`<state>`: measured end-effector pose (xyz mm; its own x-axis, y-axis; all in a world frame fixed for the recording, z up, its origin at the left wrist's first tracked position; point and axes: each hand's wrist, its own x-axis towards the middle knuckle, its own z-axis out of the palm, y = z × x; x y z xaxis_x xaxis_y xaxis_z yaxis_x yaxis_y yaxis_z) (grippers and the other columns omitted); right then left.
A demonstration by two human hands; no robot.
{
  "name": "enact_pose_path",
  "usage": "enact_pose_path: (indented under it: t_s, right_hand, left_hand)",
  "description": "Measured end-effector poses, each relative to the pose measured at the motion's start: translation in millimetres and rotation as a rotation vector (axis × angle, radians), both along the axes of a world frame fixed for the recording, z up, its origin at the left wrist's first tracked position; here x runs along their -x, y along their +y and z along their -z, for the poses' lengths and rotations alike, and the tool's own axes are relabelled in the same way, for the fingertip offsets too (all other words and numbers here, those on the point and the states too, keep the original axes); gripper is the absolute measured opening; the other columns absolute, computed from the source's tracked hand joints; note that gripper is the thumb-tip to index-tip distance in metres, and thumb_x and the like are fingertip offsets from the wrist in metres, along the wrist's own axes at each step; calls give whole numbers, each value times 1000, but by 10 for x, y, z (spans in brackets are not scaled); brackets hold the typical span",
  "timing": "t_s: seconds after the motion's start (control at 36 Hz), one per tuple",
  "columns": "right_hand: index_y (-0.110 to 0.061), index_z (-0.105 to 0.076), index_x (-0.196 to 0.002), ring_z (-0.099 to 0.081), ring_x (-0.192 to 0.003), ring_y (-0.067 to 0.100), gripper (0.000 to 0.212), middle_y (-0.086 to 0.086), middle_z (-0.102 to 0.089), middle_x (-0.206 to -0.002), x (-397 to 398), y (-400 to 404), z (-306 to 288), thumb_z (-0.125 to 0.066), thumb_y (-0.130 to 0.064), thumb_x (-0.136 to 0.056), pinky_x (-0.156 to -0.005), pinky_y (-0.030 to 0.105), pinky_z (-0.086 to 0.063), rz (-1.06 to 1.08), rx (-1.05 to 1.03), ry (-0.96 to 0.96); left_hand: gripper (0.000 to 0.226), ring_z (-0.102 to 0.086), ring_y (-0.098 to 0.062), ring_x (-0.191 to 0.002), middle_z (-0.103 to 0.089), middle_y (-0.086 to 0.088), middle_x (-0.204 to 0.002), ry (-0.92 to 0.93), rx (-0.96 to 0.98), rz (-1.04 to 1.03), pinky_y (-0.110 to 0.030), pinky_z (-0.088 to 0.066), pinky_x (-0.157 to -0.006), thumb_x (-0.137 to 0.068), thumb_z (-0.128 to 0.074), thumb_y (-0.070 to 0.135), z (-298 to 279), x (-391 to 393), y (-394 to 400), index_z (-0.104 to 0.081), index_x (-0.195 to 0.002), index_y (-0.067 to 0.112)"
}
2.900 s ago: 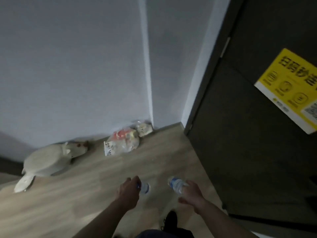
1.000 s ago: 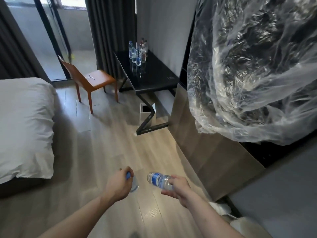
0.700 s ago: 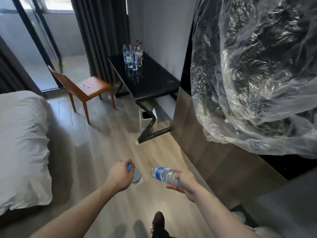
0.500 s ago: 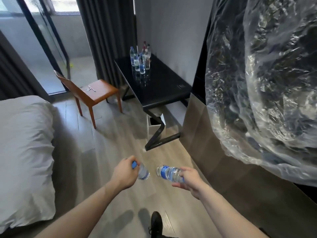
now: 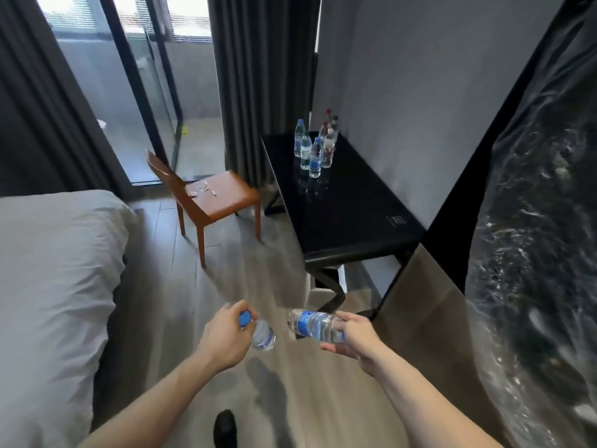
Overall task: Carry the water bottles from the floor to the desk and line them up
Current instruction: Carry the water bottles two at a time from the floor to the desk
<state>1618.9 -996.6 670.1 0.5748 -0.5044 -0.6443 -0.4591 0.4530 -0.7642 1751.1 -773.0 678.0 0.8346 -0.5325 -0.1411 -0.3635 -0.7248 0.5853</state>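
Clear plastic, blue-capped: two water bottles are in transit, one per hand, both carried low in front of the body above the wood floor (image 5: 181, 305). Left hand (image 5: 223, 337) grips the left bottle (image 5: 263, 334) at the neck, fingers (image 5: 239, 313) curled round the blue cap end, so the body hangs down and away from the palm; this hold suits a walking carry but will likely need a regrip lower on the body before the bottle is stood upright. Right hand (image 5: 353, 337) holds the right bottle (image 5: 315, 324) near its cap end, fingers wrapped over the top and thumb beneath, with the bottle lying almost level and its base pointing left toward the other bottle. The two bottles are near each other but apart. A dark shoe (image 5: 225, 426) shows at the bottom edge, consistent with a step in progress. To the left lies a bed (image 5: 55, 273) with grey bedding; to the right a wrinkled clear plastic sheet (image 5: 533, 237) covers a dark panel. Further ahead an orange-brown chair (image 5: 223, 197) stands beside the black surface (image 5: 349, 215), the destination. At its far end, close to the wall, a group of bottles (image 5: 315, 147) already stands upright, set close together; whether they form a clean row cannot be told from this angle. Judged stage: mid-carry, with placement and alignment beside that group still to be done. The near half of the surface is the probable approach side.
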Motion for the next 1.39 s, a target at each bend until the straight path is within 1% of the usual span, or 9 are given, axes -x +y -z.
enact_pose_path:
  t_s: [0.19, 0.31, 0.39, 0.5, 0.64, 1.0, 1.11, 1.22, 1.39]
  right_hand:
    - [-8, -63, -113, -71, -93, 45, 21, 19, -50, -127, -1065, -379, -19, -51, 2, -99, -73, 43, -63, 4, 19, 7]
    - [-4, -54, -136, -71, -92, 43, 37, 21, -49, -133, -1623, -615, -26, -54, 0, -99, -73, 44, -63, 68, 11, 12]
    - [-3, -52, -138, -74, -84, 42, 42, 16, -57, -116, -1987, -827, 3, -59, 1, -97, -80, 51, -61, 118, 6, -35]
    - [-2, -54, -136, -73, -85, 44, 39, 17, -59, -113, -2381, -1144, -41, -58, 3, -97, -64, 42, -63, 219, 3, -34]
    - [-2, -51, -139, -74, -79, 43, 41, 27, -53, -129, -2820, -1657, -85, -56, 0, -99, -61, 40, -64, 265, -8, -36]
    - [-3, -48, -142, -75, -69, 34, 46, 21, -59, -106, -4151, -2969, 15, -55, 1, -97, -50, 29, -57, 293, 56, -17]
    - [-4, -47, -143, -75, -68, 32, 48, 15, -58, -103, -4471, -3285, -7, -57, -1, -96, -54, 30, -59, 259, 122, 34]
    - [-4, -48, -143, -75, -67, 32, 49, 19, -58, -123, -4755, -3610, 73, -57, -4, -95, -58, 33, -61, 230, 200, 79]
    - [-15, -55, -139, -76, -82, 23, 47, 7, -55, -132, -5217, -3926, 258, -57, -16, -92, -84, 37, -61, 139, 349, 195]
  left_hand:
    - [15, -57, -9, -80, -58, 8, -92, 18, 59, 60, -22, -40, -66, -91, -59, 25, -36, -1159, -408, -54, -81, 35]
    - [14, -58, -13, -82, -58, 5, -91, 42, 71, 136, -23, -46, -72, -92, -61, 26, -147, -1829, -680, -55, -83, 34]
    - [8, -59, -13, -88, -59, 7, -95, 3, 68, 210, -30, -49, -81, -92, -60, 29, -235, -2328, -926, -57, -88, 35]
    - [2, -60, -19, -95, -61, 3, -102, -12, 47, 286, -37, -50, -89, -95, -60, 29, -347, -2932, -1324, -61, -97, 28]
    - [1, -60, -14, -90, -60, 8, -99, -29, 50, 310, -33, -50, -83, -92, -60, 31, -365, -3571, -1868, -60, -93, 31]
    - [11, -58, -7, -90, -63, 10, -94, -43, 41, 439, -23, -42, -75, -90, -59, 33, -254, -5021, -3466, -54, -83, 40]
    - [8, -59, -7, -87, -62, 10, -96, -29, 20, 454, -24, -43, -74, -90, -58, 34, -216, -5366, -3854, -55, -86, 40]
    - [11, -59, -7, -89, -61, 11, -100, -14, -54, 484, -21, -42, -75, -88, -56, 36, -157, -5684, -4253, -52, -85, 46]
    - [9, -60, -11, -93, -61, 9, -105, -13, -168, 613, -29, -50, -81, -88, -55, 34, -77, -6151, -4801, -56, -93, 42]
